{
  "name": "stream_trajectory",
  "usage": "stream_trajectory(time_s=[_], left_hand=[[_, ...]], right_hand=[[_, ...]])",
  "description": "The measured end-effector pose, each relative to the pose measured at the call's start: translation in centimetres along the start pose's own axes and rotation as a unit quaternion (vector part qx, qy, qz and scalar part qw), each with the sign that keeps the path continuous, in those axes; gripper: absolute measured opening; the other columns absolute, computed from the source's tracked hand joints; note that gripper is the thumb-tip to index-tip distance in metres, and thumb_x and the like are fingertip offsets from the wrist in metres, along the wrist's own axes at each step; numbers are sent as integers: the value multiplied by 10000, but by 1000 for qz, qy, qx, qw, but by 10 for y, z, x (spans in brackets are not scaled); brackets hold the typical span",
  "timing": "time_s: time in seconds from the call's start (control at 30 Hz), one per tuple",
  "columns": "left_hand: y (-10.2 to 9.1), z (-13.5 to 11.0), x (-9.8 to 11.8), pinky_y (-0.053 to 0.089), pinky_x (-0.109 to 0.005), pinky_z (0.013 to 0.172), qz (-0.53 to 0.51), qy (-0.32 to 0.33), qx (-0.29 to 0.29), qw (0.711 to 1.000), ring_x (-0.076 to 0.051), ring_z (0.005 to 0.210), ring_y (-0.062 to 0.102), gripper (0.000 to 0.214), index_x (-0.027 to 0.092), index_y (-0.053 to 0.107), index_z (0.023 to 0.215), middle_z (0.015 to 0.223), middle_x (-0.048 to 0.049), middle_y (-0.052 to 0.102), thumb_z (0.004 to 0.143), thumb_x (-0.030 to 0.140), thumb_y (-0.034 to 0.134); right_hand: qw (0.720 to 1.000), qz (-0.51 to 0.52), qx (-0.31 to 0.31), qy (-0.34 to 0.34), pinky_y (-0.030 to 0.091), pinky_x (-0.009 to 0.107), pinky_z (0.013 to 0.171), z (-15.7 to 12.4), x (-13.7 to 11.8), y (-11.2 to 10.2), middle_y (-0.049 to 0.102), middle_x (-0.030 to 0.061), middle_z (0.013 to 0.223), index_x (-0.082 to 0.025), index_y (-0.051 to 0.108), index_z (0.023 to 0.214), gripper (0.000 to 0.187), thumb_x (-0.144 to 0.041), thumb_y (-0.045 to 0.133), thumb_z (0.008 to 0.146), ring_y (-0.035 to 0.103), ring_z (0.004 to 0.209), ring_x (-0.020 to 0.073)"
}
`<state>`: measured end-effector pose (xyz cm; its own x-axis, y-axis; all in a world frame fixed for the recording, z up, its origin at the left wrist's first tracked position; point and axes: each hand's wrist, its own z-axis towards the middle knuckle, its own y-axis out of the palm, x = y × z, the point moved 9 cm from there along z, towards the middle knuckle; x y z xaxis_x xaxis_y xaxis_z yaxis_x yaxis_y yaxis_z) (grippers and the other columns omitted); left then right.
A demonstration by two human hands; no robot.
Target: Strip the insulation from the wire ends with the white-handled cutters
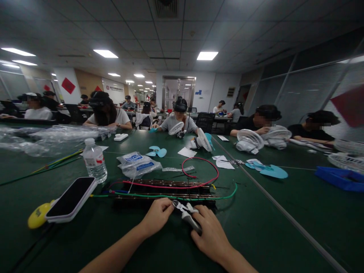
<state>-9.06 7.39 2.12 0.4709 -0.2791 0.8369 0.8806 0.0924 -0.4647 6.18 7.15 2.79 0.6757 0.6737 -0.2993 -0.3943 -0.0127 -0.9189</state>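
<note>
My right hand (211, 232) is wrapped round the grey and white handles of a pair of pliers (186, 217). The metal jaws point up and left, right at the fingertips of my left hand (158, 214). Those fingers are pinched together; whatever sits between them is too small to make out. Just beyond both hands lies a black rack with copper-coloured bars (170, 185). A green wire (199, 198) runs along its near side, and a red wire (159, 186) crosses it and curls into a loop behind.
Left of the rack stand a water bottle (95, 163) and a phone (71, 199) propped on a yellow object (39, 216). Behind it are plastic bags (138, 165) and blue fan blades (157, 151). People across the green table handle white fans (202, 140). A blue tray (339, 179) is far right.
</note>
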Motion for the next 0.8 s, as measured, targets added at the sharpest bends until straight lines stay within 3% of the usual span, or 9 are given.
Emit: stream_trajectory(time_s=[0.23, 0.8], left_hand=[[3, 1, -8, 365, -240, 590, -25, -15, 4, 1000, -154, 640, 509, 328, 134, 651, 712, 708, -28, 597, 862, 356, 461], [-6, 0, -3, 401, -259, 664, -28, -17, 31, 999, -171, 711, 546, 252, 148, 647, 765, 772, -42, 626, 854, 296, 463]], right_hand=[[1000, 6, -2, 0, 325, 346, 895, 0, 0, 0, 496, 59, 1145, -219, 583, 962, 310, -164, 502, 669, 432, 1016, 225], [1000, -1, -7, 13, 328, 341, 892, 0, 1, -1, 499, 60, 1146, -216, 586, 963, 297, -178, 511, 678, 439, 1017, 221]])
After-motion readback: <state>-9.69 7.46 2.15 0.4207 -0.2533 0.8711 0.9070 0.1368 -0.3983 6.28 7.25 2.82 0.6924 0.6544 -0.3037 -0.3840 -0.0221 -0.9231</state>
